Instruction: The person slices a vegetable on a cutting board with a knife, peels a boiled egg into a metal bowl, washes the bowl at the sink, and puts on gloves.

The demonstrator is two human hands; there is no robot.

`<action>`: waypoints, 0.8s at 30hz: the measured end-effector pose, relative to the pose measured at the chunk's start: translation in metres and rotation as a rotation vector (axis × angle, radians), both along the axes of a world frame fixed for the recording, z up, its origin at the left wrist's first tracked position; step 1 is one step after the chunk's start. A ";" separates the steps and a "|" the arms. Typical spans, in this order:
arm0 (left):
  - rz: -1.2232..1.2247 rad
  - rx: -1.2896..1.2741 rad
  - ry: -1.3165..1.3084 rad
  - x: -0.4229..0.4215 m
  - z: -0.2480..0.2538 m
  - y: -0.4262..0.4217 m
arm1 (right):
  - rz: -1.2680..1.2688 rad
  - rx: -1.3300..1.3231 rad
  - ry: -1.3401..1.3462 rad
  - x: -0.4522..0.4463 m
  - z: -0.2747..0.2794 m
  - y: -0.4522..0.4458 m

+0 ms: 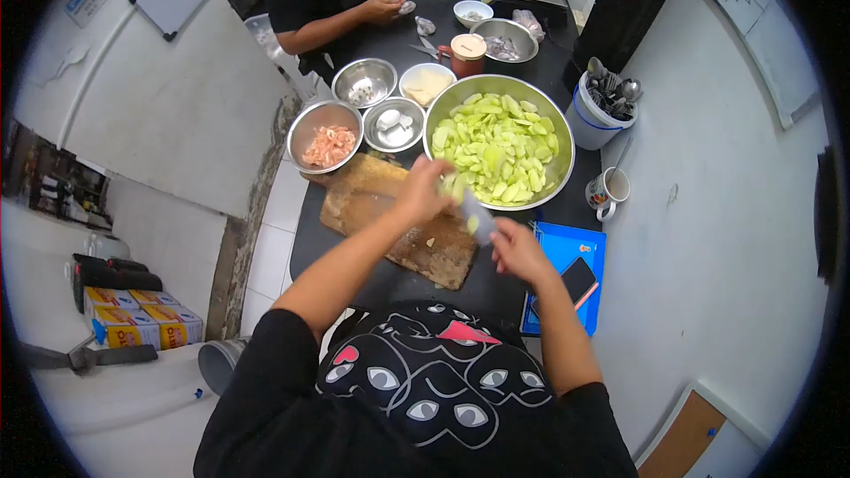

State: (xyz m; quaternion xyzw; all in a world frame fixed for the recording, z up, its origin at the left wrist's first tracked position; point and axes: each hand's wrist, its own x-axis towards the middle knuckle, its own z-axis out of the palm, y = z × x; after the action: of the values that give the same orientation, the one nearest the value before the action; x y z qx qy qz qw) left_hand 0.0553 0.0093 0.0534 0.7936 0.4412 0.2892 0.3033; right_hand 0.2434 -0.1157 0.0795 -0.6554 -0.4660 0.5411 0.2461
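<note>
Over the far right part of the wooden cutting board (363,199), my left hand (425,190) is closed on pale green slices, partly blurred. My right hand (516,250) grips a knife (478,218), its broad blade pointing up and left toward my left hand, with a green slice on it. Just beyond both hands stands a large metal bowl (568,146) filled with sliced green vegetable (500,146). Small bits lie on the board.
Left of the large bowl are a bowl of pinkish meat (329,146) and smaller bowls. At right stand a mug (608,190), a utensil bucket (595,124) and a blue folder (562,239) with a phone (577,280). Across the table, a co-worker's hands (390,7) hold something small.
</note>
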 end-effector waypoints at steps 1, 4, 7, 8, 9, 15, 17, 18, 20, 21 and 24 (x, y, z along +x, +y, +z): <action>-0.074 0.011 -0.021 0.010 0.012 0.017 | -0.063 0.067 -0.021 0.006 0.007 0.007; -0.085 0.154 0.192 0.033 0.032 0.036 | -0.140 0.119 -0.026 0.025 0.021 0.023; -0.125 0.389 0.508 0.053 0.008 0.025 | -0.276 0.006 0.227 0.047 0.004 0.031; -0.213 0.404 0.591 0.058 0.008 0.008 | -0.294 -0.014 0.245 0.048 0.003 0.027; -0.302 0.413 0.679 0.063 0.007 -0.004 | -0.313 -0.040 0.267 0.048 0.001 0.023; -0.475 0.395 0.626 0.075 0.001 -0.014 | -0.258 -0.024 0.379 0.048 0.007 0.003; -0.485 0.314 0.759 0.075 0.009 -0.004 | -0.234 0.003 0.386 0.048 0.018 -0.009; -0.492 0.268 0.806 0.074 0.019 0.000 | -0.228 0.008 0.391 0.051 0.023 -0.016; -0.513 0.216 0.885 0.072 0.025 0.010 | -0.233 0.020 0.428 0.059 0.027 -0.030; -0.493 0.185 0.906 0.071 0.022 0.016 | -0.255 0.038 0.410 0.060 0.027 -0.037; -0.371 0.162 0.865 0.061 0.029 0.020 | -0.285 0.073 0.303 0.060 0.040 -0.055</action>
State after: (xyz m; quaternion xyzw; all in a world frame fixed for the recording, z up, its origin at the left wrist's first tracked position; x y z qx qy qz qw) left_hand 0.1160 0.0297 0.0822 0.9275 0.3539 -0.0934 0.0756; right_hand 0.3036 -0.1712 0.1192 -0.6165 -0.3454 0.5759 0.4109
